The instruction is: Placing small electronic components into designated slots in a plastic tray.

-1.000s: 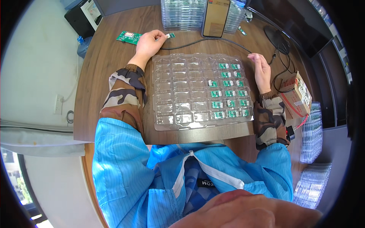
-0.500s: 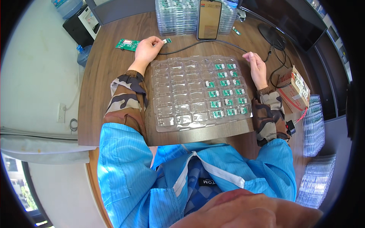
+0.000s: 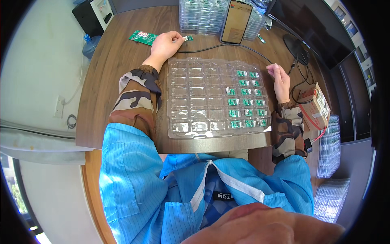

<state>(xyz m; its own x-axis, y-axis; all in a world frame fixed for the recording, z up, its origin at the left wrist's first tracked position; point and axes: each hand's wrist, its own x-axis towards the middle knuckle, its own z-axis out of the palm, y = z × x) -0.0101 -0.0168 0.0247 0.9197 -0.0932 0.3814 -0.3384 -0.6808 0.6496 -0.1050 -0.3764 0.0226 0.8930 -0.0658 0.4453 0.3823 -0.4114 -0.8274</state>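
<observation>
My left hand [image 3: 165, 46] is at the far left of the table, thumb and finger pinching a small green circuit board [image 3: 189, 38]. A larger green circuit board [image 3: 143, 37] with a red display lies just left of that hand, its right end hidden by it. Before me lies a clear plastic blister tray [image 3: 199, 101]; small green boards [image 3: 245, 92] fill pockets in its right columns. Right of the tray, my right hand [image 3: 280, 83] is closed, finger and thumb together beside a black cable [image 3: 243, 45]. Whether anything sits between those fingertips is too small to tell.
A phone [image 3: 235, 22] leans against stacked clear trays [image 3: 199, 16] at the back. One loose small board [image 3: 261, 38] lies near a monitor [image 3: 315, 28]. A cardboard box [image 3: 313, 106] stands at the right, with more stacked trays [image 3: 328, 152] beyond the table edge.
The view has shifted slightly, so the table's contents appear a little to the right. Both hands keep nearly the same places and pinched grips.
</observation>
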